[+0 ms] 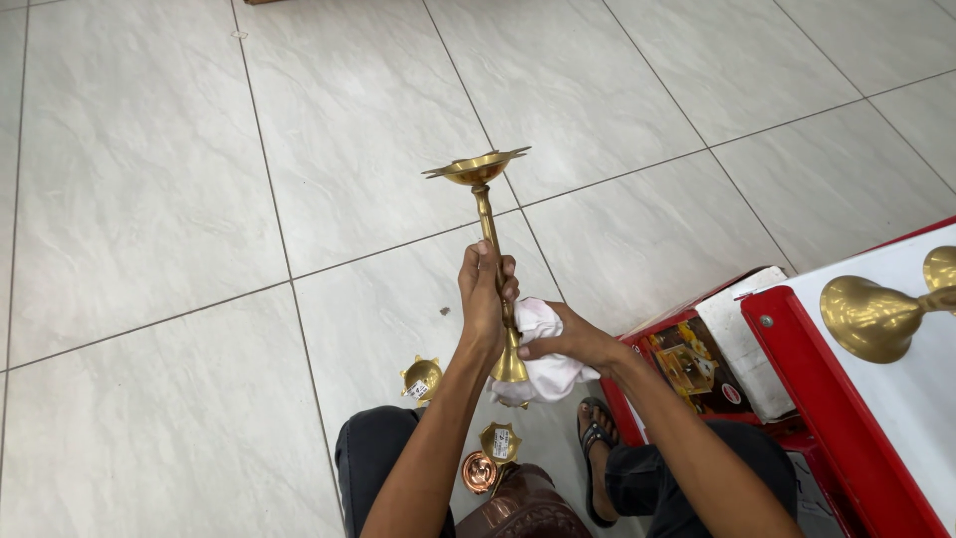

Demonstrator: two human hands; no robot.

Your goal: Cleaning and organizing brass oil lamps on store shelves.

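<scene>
A tall brass lamp stand [487,214] with a wide star-shaped bowl on top is held upright over the tiled floor. My left hand [484,291] is wrapped around its thin stem, about midway up. My right hand [573,339] presses a crumpled white cloth [546,374] against the flared lower part of the stand [510,367]. Both arms reach forward from the bottom of the view.
Small brass lamps [422,379] and a copper cup [479,471] lie on the floor by my knees. A red box [687,364] with brass pieces and a red-edged white surface [846,418] bearing a brass bell-shaped piece [876,317] stand at the right. A sandalled foot [596,433] rests nearby.
</scene>
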